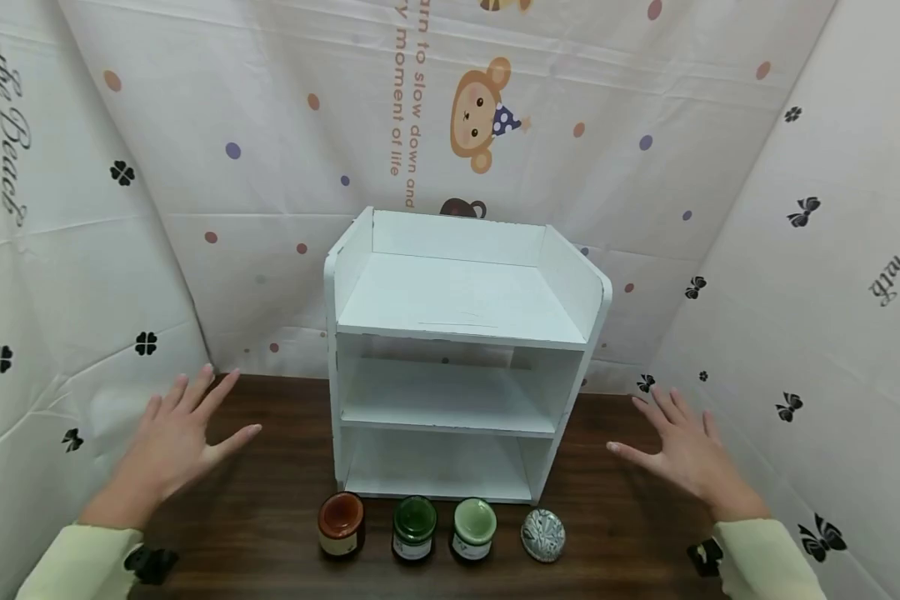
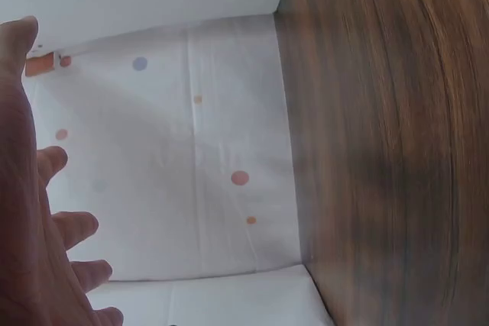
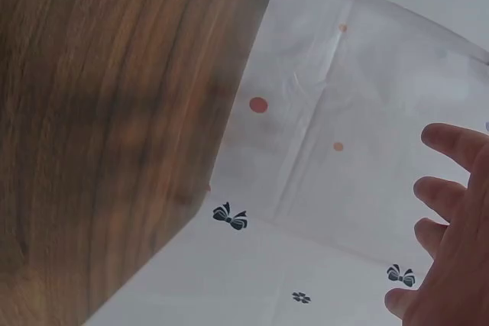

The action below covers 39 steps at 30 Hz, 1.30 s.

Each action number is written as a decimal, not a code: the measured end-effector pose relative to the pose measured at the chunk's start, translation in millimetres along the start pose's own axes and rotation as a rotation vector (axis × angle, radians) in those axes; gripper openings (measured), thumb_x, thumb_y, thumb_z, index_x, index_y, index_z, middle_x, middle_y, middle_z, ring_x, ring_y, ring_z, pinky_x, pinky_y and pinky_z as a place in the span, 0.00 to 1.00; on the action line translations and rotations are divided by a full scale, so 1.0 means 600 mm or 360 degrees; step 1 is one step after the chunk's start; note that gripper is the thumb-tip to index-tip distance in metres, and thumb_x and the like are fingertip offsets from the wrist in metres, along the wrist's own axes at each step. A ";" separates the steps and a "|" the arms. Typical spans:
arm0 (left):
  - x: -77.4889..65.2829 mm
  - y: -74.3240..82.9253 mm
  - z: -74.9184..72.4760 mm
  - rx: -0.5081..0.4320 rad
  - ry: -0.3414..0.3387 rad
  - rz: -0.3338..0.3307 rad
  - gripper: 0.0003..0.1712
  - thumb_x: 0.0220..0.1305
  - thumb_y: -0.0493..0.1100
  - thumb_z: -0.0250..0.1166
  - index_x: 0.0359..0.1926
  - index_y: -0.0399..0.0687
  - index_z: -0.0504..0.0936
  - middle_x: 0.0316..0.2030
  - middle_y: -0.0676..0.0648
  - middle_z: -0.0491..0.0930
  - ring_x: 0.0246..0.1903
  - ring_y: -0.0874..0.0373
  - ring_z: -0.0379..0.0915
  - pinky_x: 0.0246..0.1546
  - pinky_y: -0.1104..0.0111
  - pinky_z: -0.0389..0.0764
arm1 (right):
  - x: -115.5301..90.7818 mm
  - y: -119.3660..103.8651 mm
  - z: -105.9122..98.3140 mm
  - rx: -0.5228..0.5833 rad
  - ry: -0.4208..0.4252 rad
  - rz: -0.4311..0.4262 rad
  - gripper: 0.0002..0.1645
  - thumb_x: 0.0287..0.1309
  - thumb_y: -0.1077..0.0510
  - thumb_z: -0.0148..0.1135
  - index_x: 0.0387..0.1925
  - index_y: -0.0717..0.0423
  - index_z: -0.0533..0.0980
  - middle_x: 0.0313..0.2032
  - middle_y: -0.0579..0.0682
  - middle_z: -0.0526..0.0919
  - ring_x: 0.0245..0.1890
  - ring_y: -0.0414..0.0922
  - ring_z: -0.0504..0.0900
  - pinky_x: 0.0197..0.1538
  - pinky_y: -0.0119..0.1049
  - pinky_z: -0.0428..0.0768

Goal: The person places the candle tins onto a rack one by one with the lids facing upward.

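My left hand (image 1: 176, 437) hovers at the left of the table with its fingers spread, holding nothing. On the other side my right hand (image 1: 682, 450) is likewise spread and holds nothing. Between them stands a white shelf unit (image 1: 450, 425) with a top tray and two lower levels. In front of it is a row of small things: a reddish-brown jar (image 1: 341, 523), a dark green jar (image 1: 414, 527), a light green jar (image 1: 473, 528) and a round, silvery patterned lid-like object (image 1: 543, 535). Neither hand touches any of them.
The dark wooden table (image 1: 255, 500) carries everything. Printed white cloth walls (image 1: 270, 183) rise behind and on both sides, close to each hand. Dark wrist straps (image 1: 150, 565) show at the sleeves.
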<state>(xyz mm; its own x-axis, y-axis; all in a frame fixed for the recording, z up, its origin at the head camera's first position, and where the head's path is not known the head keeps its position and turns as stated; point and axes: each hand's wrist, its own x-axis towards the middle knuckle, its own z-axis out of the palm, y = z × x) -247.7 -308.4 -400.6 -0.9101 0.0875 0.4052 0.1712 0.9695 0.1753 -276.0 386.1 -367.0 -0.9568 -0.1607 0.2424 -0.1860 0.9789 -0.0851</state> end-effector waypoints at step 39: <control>-0.021 0.068 0.041 -0.0231 0.0338 0.0035 0.50 0.64 0.67 0.66 0.79 0.51 0.60 0.72 0.29 0.65 0.68 0.28 0.62 0.62 0.34 0.68 | -0.049 -0.027 0.091 0.0275 0.0201 -0.0049 0.53 0.56 0.31 0.68 0.74 0.55 0.66 0.77 0.66 0.58 0.78 0.68 0.51 0.64 0.81 0.54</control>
<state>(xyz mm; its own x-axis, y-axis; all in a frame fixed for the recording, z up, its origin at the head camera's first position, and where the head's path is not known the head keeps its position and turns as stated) -238.4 -264.4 -421.0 -0.8084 0.0434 0.5871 0.2565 0.9236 0.2850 -257.0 368.2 -425.7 -0.9164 -0.1626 0.3657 -0.2608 0.9357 -0.2374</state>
